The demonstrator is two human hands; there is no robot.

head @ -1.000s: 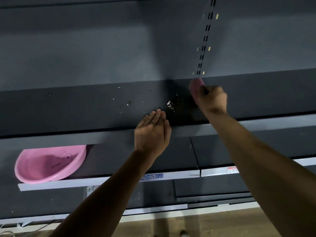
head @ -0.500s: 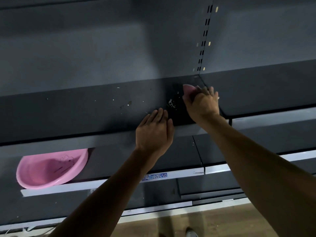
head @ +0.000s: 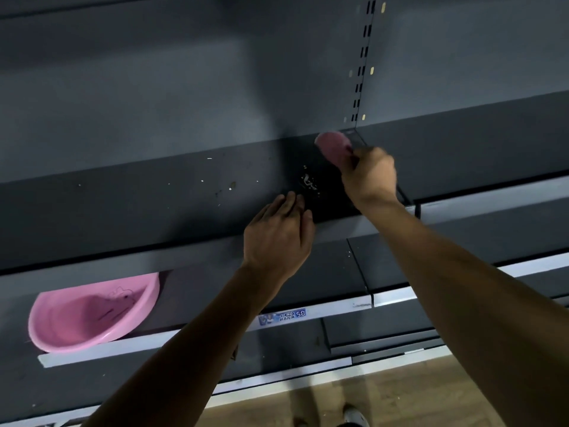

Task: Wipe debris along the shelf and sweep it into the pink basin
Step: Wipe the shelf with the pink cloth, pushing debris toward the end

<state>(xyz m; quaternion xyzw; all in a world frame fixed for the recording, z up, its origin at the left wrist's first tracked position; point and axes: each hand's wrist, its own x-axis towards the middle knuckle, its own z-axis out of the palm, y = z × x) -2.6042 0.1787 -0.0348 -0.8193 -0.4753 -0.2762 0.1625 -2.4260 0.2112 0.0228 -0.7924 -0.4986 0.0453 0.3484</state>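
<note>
My right hand (head: 371, 177) grips pink cloth (head: 334, 146) on shelf (head: 123, 204), right of debris (head: 308, 182); left hand (head: 278, 238) flat, fingers straight, near edge.

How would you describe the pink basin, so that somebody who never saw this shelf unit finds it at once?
Start from the dark grey shelf unit and the shelf that holds scattered debris. Drop one level to the lower shelf and follow it to the far left. There sits the pink basin, round, and the one bright thing on that shelf.
</note>
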